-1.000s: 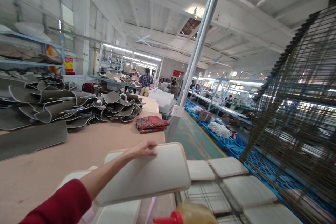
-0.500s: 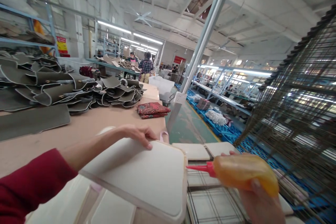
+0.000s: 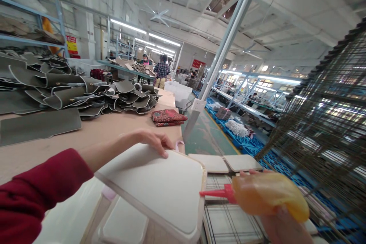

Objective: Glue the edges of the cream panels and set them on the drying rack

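My left hand [image 3: 156,141] grips the far edge of a white panel [image 3: 160,187] with rounded corners, thumb on its upper face and the other fingers out of sight behind the edge. The panel is held tilted above the table. A squeeze bottle [image 3: 265,194] of amber liquid, probably glue, lies sideways in my right hand [image 3: 283,221]. Its red nozzle [image 3: 217,193] points left, with the tip at the panel's right edge. A yellowish, wet-looking line runs along that edge near the upper right corner. More white panels [image 3: 126,221] lie underneath.
Grey-green cut pieces [image 3: 77,91] are heaped on the table [image 3: 128,124], near a folded red patterned cloth [image 3: 168,117]. White panels [image 3: 243,162] rest on wire racks [image 3: 231,221] at right. A metal post [image 3: 197,106] and a tall wire rack [image 3: 328,95] stand beyond. Co-workers [image 3: 162,70] are far back.
The bottle's nozzle has moved down along the panel's right edge, toward me. The panel and my left hand have shifted slightly right in view. Both hands keep their hold.
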Demonstrator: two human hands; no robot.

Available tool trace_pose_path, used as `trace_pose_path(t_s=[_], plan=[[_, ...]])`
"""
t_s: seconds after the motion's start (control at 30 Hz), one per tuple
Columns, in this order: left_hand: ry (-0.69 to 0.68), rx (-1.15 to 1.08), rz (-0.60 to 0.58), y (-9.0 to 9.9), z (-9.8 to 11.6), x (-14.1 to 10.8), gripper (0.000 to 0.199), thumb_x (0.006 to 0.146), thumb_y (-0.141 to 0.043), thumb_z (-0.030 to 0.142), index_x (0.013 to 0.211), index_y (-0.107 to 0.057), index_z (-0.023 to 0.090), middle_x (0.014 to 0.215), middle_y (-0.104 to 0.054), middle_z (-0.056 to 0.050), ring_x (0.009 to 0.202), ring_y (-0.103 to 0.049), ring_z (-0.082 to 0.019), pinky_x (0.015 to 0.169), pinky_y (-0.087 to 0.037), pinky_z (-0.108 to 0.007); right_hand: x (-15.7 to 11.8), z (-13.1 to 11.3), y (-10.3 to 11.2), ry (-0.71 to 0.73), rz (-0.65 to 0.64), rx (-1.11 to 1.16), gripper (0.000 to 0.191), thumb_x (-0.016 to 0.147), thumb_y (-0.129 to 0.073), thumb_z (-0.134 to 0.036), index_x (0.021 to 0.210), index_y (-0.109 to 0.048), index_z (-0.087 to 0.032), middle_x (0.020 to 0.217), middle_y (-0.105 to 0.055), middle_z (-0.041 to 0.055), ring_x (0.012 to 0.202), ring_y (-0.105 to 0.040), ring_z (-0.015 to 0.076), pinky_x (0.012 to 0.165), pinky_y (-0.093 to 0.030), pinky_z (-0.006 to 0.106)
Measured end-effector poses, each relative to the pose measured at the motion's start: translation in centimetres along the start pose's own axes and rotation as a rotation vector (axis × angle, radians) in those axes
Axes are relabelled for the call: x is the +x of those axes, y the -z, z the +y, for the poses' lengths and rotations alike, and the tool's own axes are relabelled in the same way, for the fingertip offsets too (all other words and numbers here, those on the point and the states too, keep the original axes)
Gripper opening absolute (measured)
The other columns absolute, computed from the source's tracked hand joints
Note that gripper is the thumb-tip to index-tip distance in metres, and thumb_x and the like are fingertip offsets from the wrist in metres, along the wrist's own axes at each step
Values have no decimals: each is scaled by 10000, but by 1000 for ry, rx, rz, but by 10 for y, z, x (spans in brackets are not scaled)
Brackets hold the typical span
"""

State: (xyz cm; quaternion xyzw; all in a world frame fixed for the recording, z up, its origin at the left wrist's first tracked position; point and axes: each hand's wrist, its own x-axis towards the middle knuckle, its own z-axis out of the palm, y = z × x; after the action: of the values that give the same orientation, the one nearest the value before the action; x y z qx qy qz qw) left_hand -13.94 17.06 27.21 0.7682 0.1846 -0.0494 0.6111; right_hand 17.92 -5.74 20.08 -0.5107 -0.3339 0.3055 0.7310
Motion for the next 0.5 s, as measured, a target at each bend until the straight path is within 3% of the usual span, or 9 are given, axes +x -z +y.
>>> trace_pose_path(t_s=[0.2, 0.33, 0.5], plan=[[0, -13, -8, 0, 3, -1, 321, 610, -795, 408, 818, -729, 171, 708, -657, 7, 636, -553, -147, 580, -419, -227, -12, -4, -10, 37, -30, 52, 534, 616, -731, -503, 1089, -626, -279, 1135, -651, 101, 1132, -555, 339, 926, -464, 514], [12, -49, -26, -1, 4, -2, 359, 612, -801, 392, 883, -739, 164, 731, -675, -11, 672, -590, -174, 607, -445, -242, -10, -12, -18, 112, -61, 57, 566, 549, -744, -539, 1059, -638, -319, 1110, -658, 89, 1111, -561, 363, 904, -466, 544], [19, -39, -37, -2, 6, -5, 370, 637, -782, 404, 905, -740, 153, 724, -682, -3, 653, -590, -162, 597, -443, -229, -11, -13, -15, 83, -122, 62, 608, 541, -741, -536, 1088, -612, -303, 1040, -679, 92, 986, -619, 353, 833, -495, 529]])
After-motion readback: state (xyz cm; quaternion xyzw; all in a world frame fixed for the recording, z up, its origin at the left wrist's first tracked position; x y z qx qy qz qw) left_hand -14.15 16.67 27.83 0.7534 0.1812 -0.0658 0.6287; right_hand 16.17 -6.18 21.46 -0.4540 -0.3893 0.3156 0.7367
